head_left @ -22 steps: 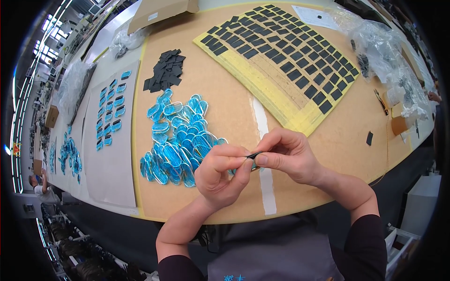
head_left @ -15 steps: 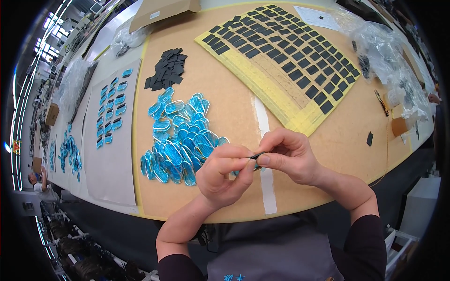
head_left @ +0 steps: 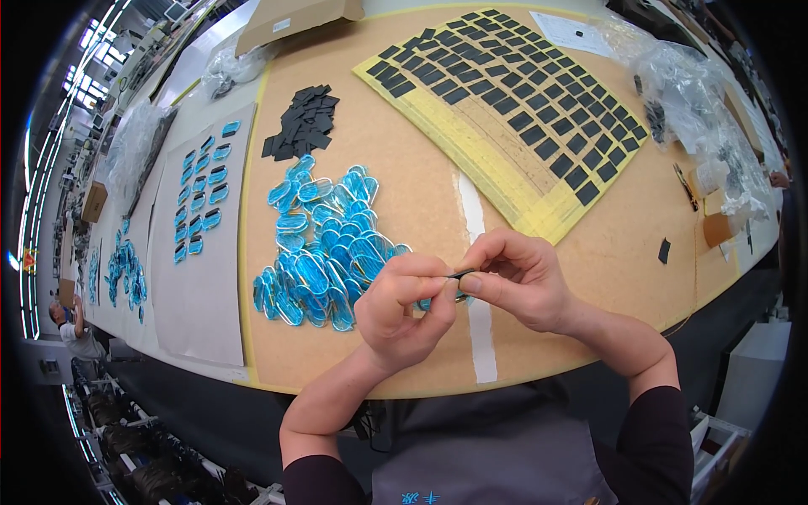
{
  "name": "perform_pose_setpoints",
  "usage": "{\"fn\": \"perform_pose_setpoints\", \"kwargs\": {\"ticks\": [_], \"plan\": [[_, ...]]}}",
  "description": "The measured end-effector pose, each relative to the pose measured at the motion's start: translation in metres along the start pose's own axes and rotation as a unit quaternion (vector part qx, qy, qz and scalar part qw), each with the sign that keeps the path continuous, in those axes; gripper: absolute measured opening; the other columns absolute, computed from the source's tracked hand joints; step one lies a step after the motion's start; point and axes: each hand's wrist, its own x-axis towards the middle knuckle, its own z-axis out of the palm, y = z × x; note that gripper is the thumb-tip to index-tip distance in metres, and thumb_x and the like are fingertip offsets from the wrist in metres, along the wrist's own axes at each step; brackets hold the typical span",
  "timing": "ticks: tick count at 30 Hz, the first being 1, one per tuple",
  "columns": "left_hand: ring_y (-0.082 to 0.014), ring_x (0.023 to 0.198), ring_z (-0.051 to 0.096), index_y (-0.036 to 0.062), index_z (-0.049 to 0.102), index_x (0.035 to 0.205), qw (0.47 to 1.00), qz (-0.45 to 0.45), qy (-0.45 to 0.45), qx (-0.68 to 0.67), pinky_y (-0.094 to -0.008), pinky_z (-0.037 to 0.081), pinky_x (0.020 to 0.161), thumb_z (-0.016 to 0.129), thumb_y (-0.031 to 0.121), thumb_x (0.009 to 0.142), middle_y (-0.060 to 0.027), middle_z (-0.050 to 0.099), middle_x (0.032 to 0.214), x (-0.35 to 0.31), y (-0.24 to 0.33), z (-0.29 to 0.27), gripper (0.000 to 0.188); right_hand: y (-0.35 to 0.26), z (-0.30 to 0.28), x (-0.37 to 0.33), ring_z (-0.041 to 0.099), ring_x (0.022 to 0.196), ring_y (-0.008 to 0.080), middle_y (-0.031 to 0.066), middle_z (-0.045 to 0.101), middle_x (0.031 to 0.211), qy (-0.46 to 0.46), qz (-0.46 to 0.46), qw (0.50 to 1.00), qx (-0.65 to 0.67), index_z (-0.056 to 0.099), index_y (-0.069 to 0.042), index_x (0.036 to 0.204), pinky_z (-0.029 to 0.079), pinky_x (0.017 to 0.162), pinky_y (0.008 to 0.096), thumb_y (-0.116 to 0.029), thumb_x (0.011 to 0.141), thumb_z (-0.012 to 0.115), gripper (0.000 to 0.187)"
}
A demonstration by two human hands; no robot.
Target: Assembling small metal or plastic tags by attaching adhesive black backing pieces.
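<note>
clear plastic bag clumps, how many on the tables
3: a left clump, a middle clump by the cardboard box, and a right clump beyond the yellow board. Individual bags may be hidden inside each.

The place is a workshop, probably on a factory floor, with small parts set out in quantity: a broad table carries a heap of blue ovals, a pile of black pieces and a yellow-edged board bearing more such pieces in rows. A grey sheet holds further ovals in ranks, with plastic bags and a carton near the edges. Strip lights line the long room, a co-worker appears at far left, and the person at the table wears a grey apron.
</note>
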Motion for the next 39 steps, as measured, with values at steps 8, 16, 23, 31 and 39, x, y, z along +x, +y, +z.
{"fn": "perform_pose_setpoints", "kwargs": {"ticks": [8,16,23,31,39], "plan": [[-0.0176,0.071,0.062,0.0037,0.056,0.094,0.999,0.033,0.017,-0.027,-0.026,0.05,0.059,0.07,-0.011,0.076,-0.012,0.065,0.088,0.002,-0.005,0.001,0.028,-0.009,-0.001,0.004,0.066,0.083,0.0102,0.0071,0.07,0.091,0.016,0.023,0.997,-0.076,0.069,0.002,0.101,0.052,0.074,0.0223,-0.004,0.085,0.073,0.017],[-0.0164,0.077,0.063,0.0021,0.058,0.096,0.998,-0.02,0.016,-0.056,-0.0254,0.05,0.064,0.071,-0.01,0.076,-0.0124,0.066,0.091,0.005,-0.003,-0.004,0.027,-0.015,-0.005,0.005,0.064,0.081,0.0092,0.0069,0.069,0.089,0.016,0.011,0.997,-0.076,0.068,0.002,0.098,0.051,0.071,0.0221,-0.004,0.087,0.071,0.013],[-0.0163,0.081,0.064,0.0011,0.062,0.094,0.996,-0.045,0.001,-0.083,-0.0246,0.05,0.069,0.072,-0.009,0.076,-0.0125,0.067,0.093,0.012,-0.001,-0.007,0.023,-0.011,-0.006,0.004,0.062,0.079,0.0081,0.0054,0.068,0.087,0.024,0.0,0.998,-0.054,0.066,0.003,0.099,0.05,0.07,0.0218,-0.005,0.088,0.069,0.014],[-0.0162,0.08,0.062,0.0005,0.06,0.092,0.997,-0.047,-0.018,-0.057,-0.025,0.05,0.07,0.069,-0.009,0.079,-0.013,0.065,0.095,0.009,0.001,-0.009,0.018,-0.01,-0.002,0.004,0.06,0.078,0.0061,0.0038,0.068,0.087,0.036,0.008,0.996,-0.078,0.067,0.002,0.098,0.047,0.068,0.0208,-0.006,0.086,0.072,0.016],[-0.0161,0.073,0.064,0.0021,0.062,0.091,0.999,-0.026,0.004,-0.037,-0.0247,0.05,0.063,0.072,-0.009,0.076,-0.0113,0.067,0.089,0.009,0.001,-0.007,0.021,-0.013,-0.004,0.005,0.056,0.075,0.0048,0.0019,0.069,0.087,0.022,0.024,0.994,-0.107,0.07,-0.001,0.095,0.045,0.067,0.0206,-0.008,0.083,0.074,0.015]]}}
